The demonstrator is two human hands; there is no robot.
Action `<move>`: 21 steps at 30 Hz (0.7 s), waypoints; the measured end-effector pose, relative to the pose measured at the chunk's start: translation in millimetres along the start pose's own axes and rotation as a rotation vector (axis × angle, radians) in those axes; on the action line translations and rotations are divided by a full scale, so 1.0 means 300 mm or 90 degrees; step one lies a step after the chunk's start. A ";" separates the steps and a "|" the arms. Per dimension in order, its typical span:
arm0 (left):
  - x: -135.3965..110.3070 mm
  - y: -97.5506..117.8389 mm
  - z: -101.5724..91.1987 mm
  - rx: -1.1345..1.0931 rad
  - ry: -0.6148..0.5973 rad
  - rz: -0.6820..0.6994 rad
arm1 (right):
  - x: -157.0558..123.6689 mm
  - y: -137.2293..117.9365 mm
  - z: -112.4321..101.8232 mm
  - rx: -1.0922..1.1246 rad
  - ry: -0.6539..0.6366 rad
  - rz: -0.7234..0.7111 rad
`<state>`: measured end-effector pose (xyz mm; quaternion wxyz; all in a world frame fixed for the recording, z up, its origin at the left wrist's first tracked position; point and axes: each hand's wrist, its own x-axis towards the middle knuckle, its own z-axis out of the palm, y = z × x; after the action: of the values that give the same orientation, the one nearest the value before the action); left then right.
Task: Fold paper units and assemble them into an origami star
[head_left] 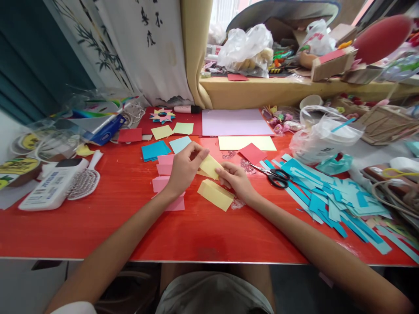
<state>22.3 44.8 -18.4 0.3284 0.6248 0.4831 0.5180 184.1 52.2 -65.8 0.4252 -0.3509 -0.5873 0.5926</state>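
Observation:
A small piece of yellow paper (209, 166) is held above the red table between both hands. My left hand (186, 168) pinches its upper left part, and my right hand (236, 179) grips its lower right corner between thumb and fingers. Just below lies a creased yellow paper (216, 195), flat on the table. Folded pink papers (160, 184) lie in a column beside my left wrist, partly covered by that hand. Black-handled scissors (275, 176) rest to the right of my right hand, near a red paper square (252, 153).
Blue paper strips (330, 196) are heaped at the right. Blue squares (155, 151), a lilac sheet (235, 122) and a folded paper star (162, 115) lie farther back. A hairbrush (85, 181) and white bottle (54, 185) stand left. Plastic bags (324, 135) crowd the back right.

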 end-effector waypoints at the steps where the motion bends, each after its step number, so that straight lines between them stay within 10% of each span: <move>1: -0.001 0.003 -0.001 0.001 -0.006 -0.003 | 0.001 0.001 -0.001 -0.012 0.020 -0.006; 21: 0.025 -0.029 -0.023 0.139 -0.076 -0.040 | 0.005 -0.001 -0.014 -0.106 0.182 -0.084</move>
<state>13.4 54.0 -22.1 0.3025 0.6715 0.5354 0.4134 187.3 55.1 -65.7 0.5118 -0.4259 -0.5898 0.4570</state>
